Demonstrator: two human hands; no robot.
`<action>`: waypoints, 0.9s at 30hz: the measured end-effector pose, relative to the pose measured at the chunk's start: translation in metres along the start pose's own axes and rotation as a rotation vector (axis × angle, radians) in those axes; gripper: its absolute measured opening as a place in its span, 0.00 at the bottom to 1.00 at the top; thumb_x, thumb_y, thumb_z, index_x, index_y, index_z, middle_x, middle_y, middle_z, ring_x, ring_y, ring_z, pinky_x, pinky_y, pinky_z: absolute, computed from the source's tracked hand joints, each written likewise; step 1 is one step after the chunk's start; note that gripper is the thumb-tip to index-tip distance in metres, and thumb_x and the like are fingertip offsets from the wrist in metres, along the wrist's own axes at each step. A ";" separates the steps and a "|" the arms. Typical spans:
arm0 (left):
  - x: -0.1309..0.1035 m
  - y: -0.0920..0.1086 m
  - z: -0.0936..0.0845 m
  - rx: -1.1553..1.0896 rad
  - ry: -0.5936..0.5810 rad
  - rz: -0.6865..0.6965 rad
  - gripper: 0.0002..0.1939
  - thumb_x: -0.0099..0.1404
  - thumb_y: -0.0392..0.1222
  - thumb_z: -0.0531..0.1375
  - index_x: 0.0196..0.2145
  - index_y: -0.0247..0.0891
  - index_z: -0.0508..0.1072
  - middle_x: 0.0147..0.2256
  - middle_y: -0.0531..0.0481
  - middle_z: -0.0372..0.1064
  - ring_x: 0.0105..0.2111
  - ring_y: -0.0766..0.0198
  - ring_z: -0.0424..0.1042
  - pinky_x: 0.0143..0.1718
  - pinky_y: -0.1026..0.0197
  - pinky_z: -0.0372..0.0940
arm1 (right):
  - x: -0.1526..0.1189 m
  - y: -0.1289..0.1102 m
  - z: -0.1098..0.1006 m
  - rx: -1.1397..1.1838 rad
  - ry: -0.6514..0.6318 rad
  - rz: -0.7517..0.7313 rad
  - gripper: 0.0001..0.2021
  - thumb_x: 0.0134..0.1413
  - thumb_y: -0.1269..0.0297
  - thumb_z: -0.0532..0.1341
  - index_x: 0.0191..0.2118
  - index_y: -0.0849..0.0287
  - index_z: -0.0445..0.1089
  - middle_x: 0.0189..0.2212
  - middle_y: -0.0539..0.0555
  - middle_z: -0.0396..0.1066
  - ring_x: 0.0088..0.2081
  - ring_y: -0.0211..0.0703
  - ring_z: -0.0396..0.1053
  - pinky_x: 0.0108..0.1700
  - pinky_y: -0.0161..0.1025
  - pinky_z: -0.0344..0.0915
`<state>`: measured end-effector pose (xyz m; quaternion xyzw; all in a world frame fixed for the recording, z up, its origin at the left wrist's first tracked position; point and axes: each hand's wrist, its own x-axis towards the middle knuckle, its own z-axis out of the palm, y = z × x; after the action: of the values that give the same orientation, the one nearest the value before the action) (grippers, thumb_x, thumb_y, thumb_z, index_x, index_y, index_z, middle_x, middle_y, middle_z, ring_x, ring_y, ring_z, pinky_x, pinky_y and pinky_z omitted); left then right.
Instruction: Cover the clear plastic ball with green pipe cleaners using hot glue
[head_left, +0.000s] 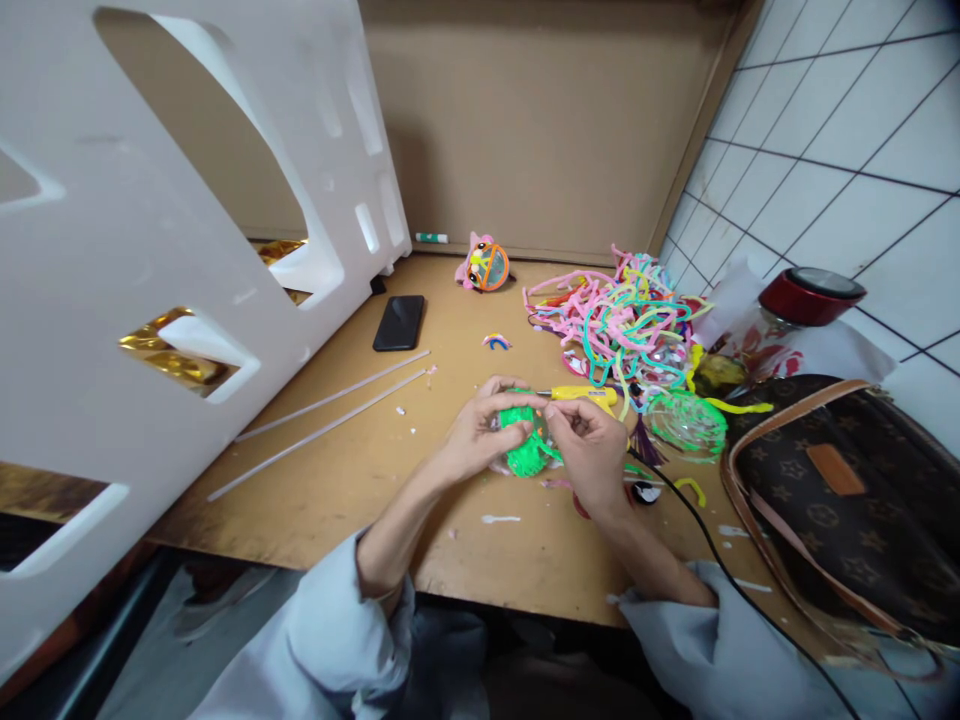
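Pale-blue cloth sleeves (334, 625) lie nearest. Half curled, the left hand (474, 432) grips a fuzzy green bundle (525, 456); the right hand (594, 452) pinches closed beside it, contents unclear.

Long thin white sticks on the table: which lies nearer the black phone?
The upper long thin white stick, lying between the black phone and the lower white stick.

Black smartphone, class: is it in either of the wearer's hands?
No, the black smartphone lies on the table, while the left hand and right hand are both at the green fuzzy piece.
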<state>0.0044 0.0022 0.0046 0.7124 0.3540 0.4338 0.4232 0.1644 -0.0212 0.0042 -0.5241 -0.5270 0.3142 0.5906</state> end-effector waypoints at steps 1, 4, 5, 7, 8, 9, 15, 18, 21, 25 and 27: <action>0.000 0.000 0.000 0.003 -0.003 -0.004 0.14 0.60 0.43 0.63 0.44 0.43 0.81 0.50 0.43 0.66 0.57 0.50 0.64 0.60 0.46 0.61 | 0.000 0.000 0.001 -0.022 0.011 -0.006 0.07 0.47 0.61 0.61 0.24 0.58 0.73 0.21 0.48 0.68 0.25 0.37 0.63 0.29 0.36 0.60; -0.001 -0.002 0.000 0.006 -0.013 -0.001 0.14 0.60 0.42 0.63 0.44 0.44 0.81 0.51 0.44 0.66 0.57 0.51 0.64 0.59 0.46 0.62 | 0.000 0.000 0.002 -0.044 0.025 0.007 0.06 0.44 0.62 0.61 0.23 0.57 0.70 0.19 0.46 0.64 0.24 0.36 0.60 0.27 0.35 0.58; -0.001 -0.002 0.000 0.005 -0.013 0.001 0.14 0.60 0.42 0.63 0.44 0.44 0.81 0.51 0.44 0.66 0.57 0.51 0.64 0.59 0.46 0.62 | 0.000 -0.001 0.002 -0.034 0.021 0.016 0.06 0.44 0.62 0.61 0.23 0.57 0.69 0.19 0.46 0.64 0.23 0.36 0.59 0.27 0.35 0.58; -0.001 -0.003 0.000 -0.002 -0.008 0.006 0.13 0.61 0.43 0.63 0.44 0.44 0.81 0.50 0.44 0.66 0.57 0.51 0.64 0.59 0.45 0.62 | -0.001 -0.001 0.002 -0.010 0.001 0.031 0.06 0.44 0.62 0.60 0.23 0.57 0.69 0.19 0.46 0.64 0.23 0.35 0.59 0.26 0.35 0.58; -0.001 -0.003 0.000 -0.003 -0.007 0.006 0.13 0.61 0.43 0.63 0.44 0.44 0.81 0.50 0.44 0.66 0.57 0.51 0.64 0.59 0.45 0.61 | -0.001 -0.002 0.002 -0.003 -0.010 0.030 0.06 0.44 0.62 0.60 0.23 0.57 0.69 0.19 0.45 0.63 0.23 0.35 0.59 0.27 0.35 0.58; -0.001 -0.003 0.000 -0.003 -0.006 0.007 0.13 0.61 0.42 0.63 0.44 0.44 0.81 0.50 0.44 0.66 0.57 0.51 0.64 0.60 0.45 0.61 | -0.001 -0.003 0.002 -0.002 -0.021 0.025 0.06 0.44 0.62 0.60 0.23 0.57 0.68 0.19 0.45 0.63 0.23 0.36 0.59 0.27 0.35 0.58; 0.000 0.000 0.000 -0.008 -0.001 0.009 0.13 0.60 0.41 0.63 0.43 0.42 0.80 0.49 0.44 0.66 0.57 0.51 0.63 0.60 0.47 0.59 | -0.002 -0.006 -0.001 0.032 -0.056 0.019 0.08 0.50 0.60 0.58 0.25 0.57 0.65 0.20 0.44 0.59 0.23 0.34 0.56 0.25 0.34 0.55; 0.000 0.001 0.000 -0.013 0.008 0.015 0.14 0.59 0.41 0.63 0.44 0.42 0.79 0.49 0.45 0.67 0.55 0.52 0.65 0.59 0.50 0.60 | -0.001 -0.005 -0.005 0.014 -0.035 -0.019 0.14 0.56 0.59 0.54 0.21 0.55 0.56 0.19 0.43 0.52 0.22 0.34 0.53 0.24 0.33 0.51; 0.000 0.001 0.001 -0.026 0.029 -0.004 0.16 0.58 0.42 0.63 0.46 0.41 0.75 0.47 0.46 0.68 0.49 0.55 0.68 0.53 0.53 0.63 | -0.002 -0.003 -0.009 -0.045 -0.029 -0.088 0.14 0.59 0.59 0.55 0.23 0.56 0.59 0.20 0.44 0.56 0.24 0.34 0.56 0.26 0.34 0.54; -0.002 0.000 0.002 -0.092 0.055 -0.045 0.17 0.58 0.42 0.63 0.45 0.39 0.69 0.44 0.48 0.68 0.44 0.59 0.68 0.46 0.59 0.65 | -0.005 -0.001 -0.012 -0.133 -0.095 -0.258 0.08 0.62 0.65 0.55 0.37 0.57 0.72 0.33 0.50 0.71 0.35 0.39 0.68 0.37 0.37 0.64; -0.002 -0.001 0.003 -0.129 0.048 -0.059 0.18 0.58 0.43 0.64 0.46 0.39 0.67 0.42 0.49 0.68 0.42 0.61 0.68 0.43 0.60 0.65 | -0.006 -0.001 -0.013 -0.190 -0.128 -0.344 0.10 0.62 0.68 0.54 0.39 0.56 0.74 0.36 0.52 0.72 0.39 0.40 0.69 0.41 0.38 0.65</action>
<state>0.0060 0.0000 0.0022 0.6625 0.3561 0.4599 0.4721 0.1752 -0.0308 0.0048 -0.4586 -0.6725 0.1901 0.5489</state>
